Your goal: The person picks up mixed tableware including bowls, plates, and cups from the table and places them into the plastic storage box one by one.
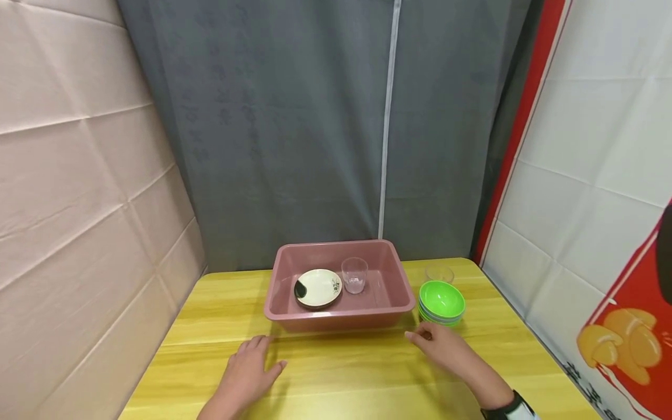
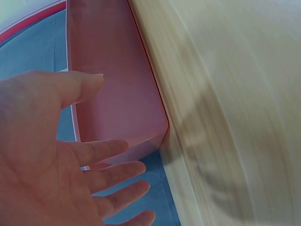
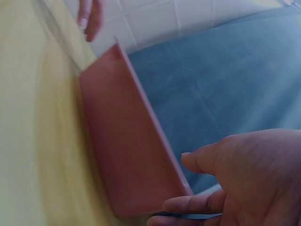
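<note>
A pink plastic tub (image 1: 338,322) stands at the back middle of the table. Inside it, on the left, is a white dish (image 1: 321,287) with a black patch, apparently stacked on another. A clear glass (image 1: 354,275) stands right of the dish. My left hand (image 1: 247,373) is spread just in front of the tub's left front corner, holding nothing. In front of the green bowls (image 1: 442,300), near the tub's right front corner, my right hand (image 1: 440,349) has loosely bent fingers. Nothing shows in its grasp in the right wrist view.
Behind the stacked bowls, another clear glass (image 1: 441,273) is partly hidden. The wood-grain table (image 1: 336,373) reaches back to a grey curtain (image 1: 294,128). Pale cloth walls stand on both sides, and a red printed panel (image 1: 635,326) hangs at the right.
</note>
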The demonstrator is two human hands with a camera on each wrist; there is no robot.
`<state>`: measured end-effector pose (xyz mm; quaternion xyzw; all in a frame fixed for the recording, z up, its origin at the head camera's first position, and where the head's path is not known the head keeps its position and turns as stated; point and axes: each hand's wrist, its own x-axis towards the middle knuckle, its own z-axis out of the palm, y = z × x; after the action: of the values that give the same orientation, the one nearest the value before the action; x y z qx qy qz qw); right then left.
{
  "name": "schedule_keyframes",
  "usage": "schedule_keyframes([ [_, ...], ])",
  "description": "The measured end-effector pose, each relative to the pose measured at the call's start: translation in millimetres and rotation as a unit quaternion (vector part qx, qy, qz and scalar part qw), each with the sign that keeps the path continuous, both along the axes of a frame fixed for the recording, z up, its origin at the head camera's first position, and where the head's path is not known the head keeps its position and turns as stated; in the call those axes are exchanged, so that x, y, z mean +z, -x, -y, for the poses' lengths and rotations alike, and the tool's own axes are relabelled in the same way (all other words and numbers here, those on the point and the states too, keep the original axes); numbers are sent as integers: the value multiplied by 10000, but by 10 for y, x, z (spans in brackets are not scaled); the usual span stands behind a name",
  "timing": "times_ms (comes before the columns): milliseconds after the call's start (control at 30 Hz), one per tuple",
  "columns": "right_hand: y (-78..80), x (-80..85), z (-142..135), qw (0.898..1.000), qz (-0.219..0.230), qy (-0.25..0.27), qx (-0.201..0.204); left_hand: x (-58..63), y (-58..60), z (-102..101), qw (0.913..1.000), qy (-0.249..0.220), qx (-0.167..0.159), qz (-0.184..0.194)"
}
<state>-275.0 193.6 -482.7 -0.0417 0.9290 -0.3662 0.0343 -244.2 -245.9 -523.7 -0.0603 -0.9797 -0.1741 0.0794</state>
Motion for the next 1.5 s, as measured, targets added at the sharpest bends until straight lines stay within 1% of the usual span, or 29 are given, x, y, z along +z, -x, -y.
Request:
schedule_keyframes([
  [67,50,101,-65,10000,-71,28,-25,2,0,10,10000,4,21,9],
  [200,198,326,-259,9989,-417,-106,-187,3,-11,18,10000,-26,48,-20],
  [300,386,447,-439,9969,-660,-228,-355,6,-19,20,9999,-48,83,-70],
  [400,626,505,-636,9941,-948,-274,-444,15,-21,19,9999,-59,122,-76],
  [533,972,467,-870,9900,-1234,-422,-533,22,-6,26,9998,-43,165,-55],
  [667,1281,352,-1034,9869,-1266,-788,-611,19,15,37,9998,-49,203,-64],
  [733,1409,289,-1090,9859,-1198,-973,-647,16,21,42,9997,-54,222,-43],
  [867,1611,160,-1191,9869,-932,-1129,-680,17,22,43,9996,-85,250,-23],
  [933,1688,103,-1247,9883,-744,-1143,-680,19,19,42,9996,-111,248,-45],
  [1033,1759,39,-1338,9920,-467,-987,-636,35,4,37,9996,-160,227,-78],
  [1167,1780,2,-1420,9978,-126,-370,-536,45,-10,38,9996,-181,221,-68],
  [1267,1773,3,-1439,9989,60,-39,-466,39,-11,44,9995,-188,241,-78],
  [1500,1795,8,-1431,9987,168,164,-456,11,-21,62,9991,-285,277,-117],
])
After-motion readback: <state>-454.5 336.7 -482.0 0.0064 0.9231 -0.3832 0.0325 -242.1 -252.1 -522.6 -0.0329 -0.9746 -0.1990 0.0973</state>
